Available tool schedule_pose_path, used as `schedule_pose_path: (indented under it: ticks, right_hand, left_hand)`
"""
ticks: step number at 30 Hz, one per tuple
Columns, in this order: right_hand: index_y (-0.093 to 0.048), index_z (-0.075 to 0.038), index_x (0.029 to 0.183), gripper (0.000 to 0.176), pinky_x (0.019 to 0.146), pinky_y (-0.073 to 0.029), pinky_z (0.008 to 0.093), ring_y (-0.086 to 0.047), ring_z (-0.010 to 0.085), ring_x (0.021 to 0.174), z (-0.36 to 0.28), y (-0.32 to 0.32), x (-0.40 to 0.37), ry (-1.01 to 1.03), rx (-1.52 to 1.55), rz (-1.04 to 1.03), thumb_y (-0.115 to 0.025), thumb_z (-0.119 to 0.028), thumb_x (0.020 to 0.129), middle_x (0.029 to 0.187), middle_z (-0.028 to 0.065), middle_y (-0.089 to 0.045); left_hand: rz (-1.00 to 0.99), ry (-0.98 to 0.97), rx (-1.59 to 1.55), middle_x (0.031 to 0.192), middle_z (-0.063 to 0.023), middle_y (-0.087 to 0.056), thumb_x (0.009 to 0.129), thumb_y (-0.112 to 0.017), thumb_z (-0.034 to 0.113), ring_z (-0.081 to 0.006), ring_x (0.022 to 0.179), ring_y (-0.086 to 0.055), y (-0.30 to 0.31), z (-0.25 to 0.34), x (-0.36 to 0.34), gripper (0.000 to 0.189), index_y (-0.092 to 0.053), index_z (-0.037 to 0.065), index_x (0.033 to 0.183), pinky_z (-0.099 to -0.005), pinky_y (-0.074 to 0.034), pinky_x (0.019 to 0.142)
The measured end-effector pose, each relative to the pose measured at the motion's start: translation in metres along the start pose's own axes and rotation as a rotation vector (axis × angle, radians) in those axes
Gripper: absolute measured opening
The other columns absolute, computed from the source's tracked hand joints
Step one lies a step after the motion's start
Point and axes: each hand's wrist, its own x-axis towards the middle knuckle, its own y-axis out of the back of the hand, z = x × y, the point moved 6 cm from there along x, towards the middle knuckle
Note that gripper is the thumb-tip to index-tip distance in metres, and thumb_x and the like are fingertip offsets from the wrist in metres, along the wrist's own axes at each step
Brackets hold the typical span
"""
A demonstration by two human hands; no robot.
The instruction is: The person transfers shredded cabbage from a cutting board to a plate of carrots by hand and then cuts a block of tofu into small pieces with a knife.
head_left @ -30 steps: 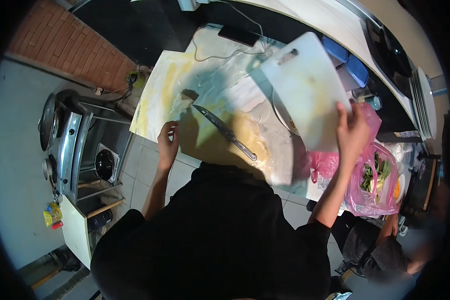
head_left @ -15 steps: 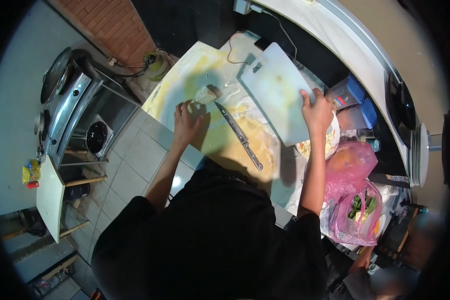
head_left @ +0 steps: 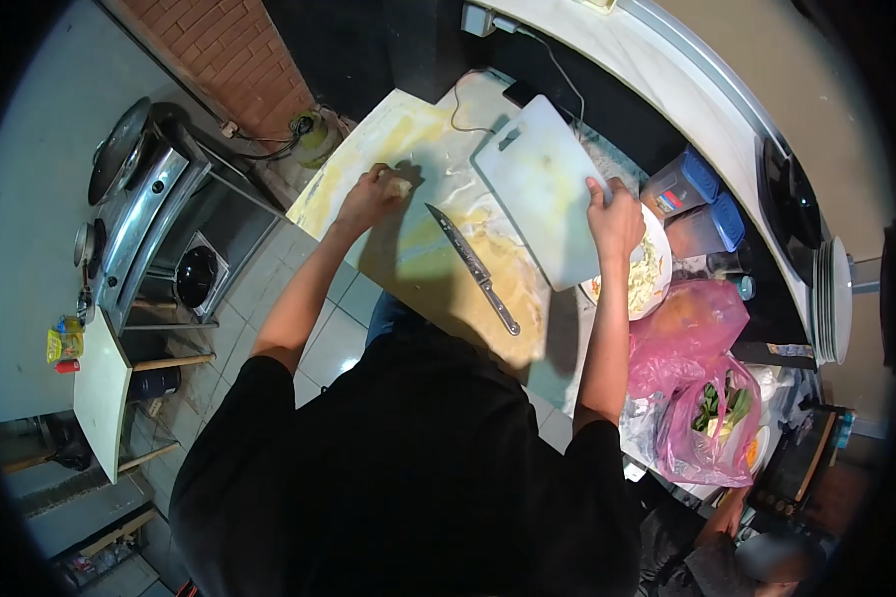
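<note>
My left hand (head_left: 371, 196) has its fingers closed on a small pale food piece (head_left: 398, 187) near the far left of the table (head_left: 408, 254). In my right hand (head_left: 615, 221) is the right edge of a white cutting board (head_left: 543, 184), which is tilted over the table with its handle slot at the far left. Between my hands lies a knife (head_left: 473, 267) with a dark patterned blade, its tip pointing away from me. A plate of shredded food (head_left: 650, 276) sits beside my right wrist, partly hidden by my forearm.
Pink plastic bags (head_left: 689, 328), one with leafy greens (head_left: 722, 406), are at the right, below blue-lidded containers (head_left: 707, 227). A stove (head_left: 134, 214) stands at the left, and a gas cylinder (head_left: 314, 137) behind the table. Another person's arm (head_left: 729, 512) shows at the lower right.
My left hand has moved away from me and closed on the pale piece, which was beyond its fingers. The board and my right hand have shifted slightly left, showing more of the plate.
</note>
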Motion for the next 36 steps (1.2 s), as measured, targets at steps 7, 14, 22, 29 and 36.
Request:
schedule_pose_path:
  ticks: [7, 14, 22, 29, 36]
  right_hand:
    - [-0.067, -0.010, 0.102, 0.037, 0.067, -0.053, 0.0492, -0.069, 0.0409, 0.079, -0.044, -0.014, 0.030, 0.116, 0.002, 0.089, -0.062, -0.045, 0.091, 0.080, 0.0220, -0.070]
    - [-0.067, -0.010, 0.101, 0.036, 0.069, -0.054, 0.0495, -0.069, 0.0416, 0.080, -0.081, -0.065, 0.058, 0.180, -0.035, 0.025, -0.062, -0.045, 0.091, 0.082, 0.0217, -0.071]
    - [-0.069, -0.012, 0.110, 0.041, 0.075, -0.054, 0.0497, -0.069, 0.0413, 0.086, -0.092, -0.115, 0.039, 0.190, 0.006, -0.126, -0.060, -0.048, 0.092, 0.086, 0.0214, -0.071]
    - [-0.070, -0.011, 0.105, 0.043, 0.072, -0.053, 0.0491, -0.069, 0.0394, 0.084, -0.080, -0.080, 0.044, 0.184, 0.043, 0.037, -0.058, -0.050, 0.092, 0.085, 0.0206, -0.070]
    - [-0.069, -0.011, 0.099, 0.043, 0.069, -0.053, 0.0488, -0.068, 0.0387, 0.082, -0.090, -0.018, 0.059, 0.094, -0.096, 0.153, -0.056, -0.052, 0.093, 0.084, 0.0164, -0.071]
  left_hand:
    - [0.123, 0.061, -0.153, 0.134, -0.0129, -0.048, 0.085, -0.070, 0.019, -0.0380, 0.115, -0.056, 0.018, -0.040, -0.001, 0.052, -0.052, 0.008, 0.133, -0.0473, -0.049, 0.093]
    - [0.173, 0.244, -0.029, 0.133, -0.0119, -0.048, 0.085, -0.071, 0.019, -0.0376, 0.115, -0.056, 0.042, -0.073, -0.016, 0.060, -0.046, 0.013, 0.139, -0.0494, -0.049, 0.094]
    - [0.284, 0.109, 0.118, 0.134, -0.0137, -0.048, 0.084, -0.071, 0.018, -0.0379, 0.116, -0.053, 0.068, -0.071, -0.017, 0.061, -0.044, 0.011, 0.138, -0.0486, -0.047, 0.095]
    - [0.226, -0.142, -0.315, 0.138, -0.0194, -0.046, 0.088, -0.069, 0.019, -0.0392, 0.126, -0.046, 0.068, 0.009, -0.041, 0.057, -0.044, 0.004, 0.137, -0.0460, -0.040, 0.104]
    - [0.253, -0.113, -0.273, 0.145, -0.0211, -0.042, 0.093, -0.062, 0.029, -0.0403, 0.131, -0.042, -0.002, 0.008, 0.034, 0.058, -0.044, -0.003, 0.138, -0.0454, -0.036, 0.110]
